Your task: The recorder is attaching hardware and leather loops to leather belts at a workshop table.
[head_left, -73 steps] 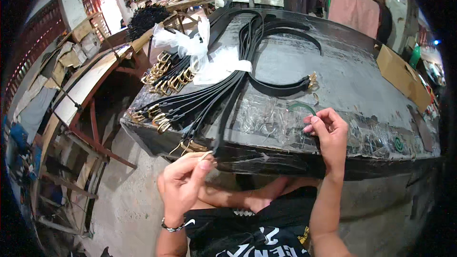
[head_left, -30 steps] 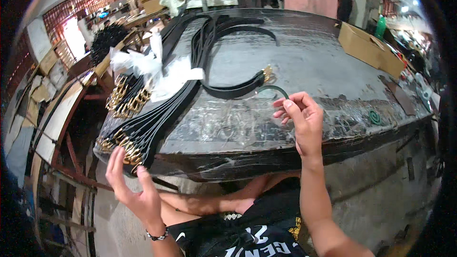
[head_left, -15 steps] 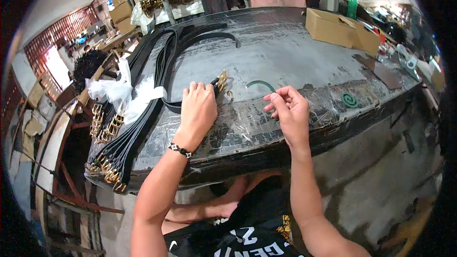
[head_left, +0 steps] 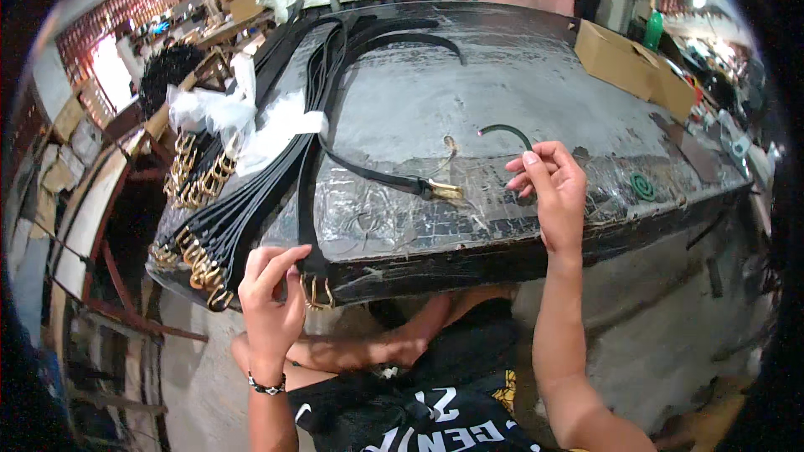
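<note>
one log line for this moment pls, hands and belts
left hand at table edge, fingers on black belt end | right hand pinching green strap | single belt's gold buckle lies between hands

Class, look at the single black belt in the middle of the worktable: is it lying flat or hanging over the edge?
Lying flat. The single black belt rests on the worktable, its brass buckle short of the front edge.

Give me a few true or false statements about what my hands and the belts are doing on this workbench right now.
1. The left hand is at the buckle ends of the black belts by the table's near edge. True.
2. The right hand grips a hammer. False: it pinches a thin dark curved strip.
3. One belt with a brass buckle lies apart, between the hands. True.
4. The cardboard box sits on the left. False: far right.
</note>
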{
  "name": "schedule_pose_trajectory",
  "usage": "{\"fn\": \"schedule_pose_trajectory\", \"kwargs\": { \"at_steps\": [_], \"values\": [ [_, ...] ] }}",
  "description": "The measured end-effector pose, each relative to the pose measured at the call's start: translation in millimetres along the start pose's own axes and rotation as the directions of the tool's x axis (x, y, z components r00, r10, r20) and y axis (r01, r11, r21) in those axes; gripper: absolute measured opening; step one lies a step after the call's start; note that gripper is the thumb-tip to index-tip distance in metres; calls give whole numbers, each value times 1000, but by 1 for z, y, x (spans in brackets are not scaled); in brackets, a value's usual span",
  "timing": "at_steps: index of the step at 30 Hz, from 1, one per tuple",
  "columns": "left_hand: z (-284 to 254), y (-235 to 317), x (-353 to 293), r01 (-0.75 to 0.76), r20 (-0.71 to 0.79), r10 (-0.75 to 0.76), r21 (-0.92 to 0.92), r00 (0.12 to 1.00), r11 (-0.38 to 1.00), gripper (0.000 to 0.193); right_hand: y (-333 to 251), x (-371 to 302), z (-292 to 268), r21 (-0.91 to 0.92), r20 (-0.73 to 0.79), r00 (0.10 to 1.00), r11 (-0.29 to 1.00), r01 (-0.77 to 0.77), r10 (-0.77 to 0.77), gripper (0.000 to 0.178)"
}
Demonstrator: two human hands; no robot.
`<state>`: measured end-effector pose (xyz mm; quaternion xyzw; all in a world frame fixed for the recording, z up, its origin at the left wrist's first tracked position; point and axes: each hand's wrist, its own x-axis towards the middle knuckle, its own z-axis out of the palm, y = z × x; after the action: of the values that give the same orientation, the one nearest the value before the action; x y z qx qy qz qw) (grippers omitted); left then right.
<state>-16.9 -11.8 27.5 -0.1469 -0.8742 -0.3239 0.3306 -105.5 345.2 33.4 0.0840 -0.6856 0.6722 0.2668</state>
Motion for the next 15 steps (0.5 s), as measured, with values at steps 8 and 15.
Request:
{"fn": "schedule_pose_trajectory", "kwargs": {
  "at_steps": [8,15],
  "values": [
    [-1,11,-1,330,114,-310,-389,944,860,21,-35,-26,8,-58,639,766,998,-39,67,16],
    [7,2,-34,538,290,-548,-759,785,368,40,-73,-13,58,-224,886,450,953,202,113,16]
  ]
}}
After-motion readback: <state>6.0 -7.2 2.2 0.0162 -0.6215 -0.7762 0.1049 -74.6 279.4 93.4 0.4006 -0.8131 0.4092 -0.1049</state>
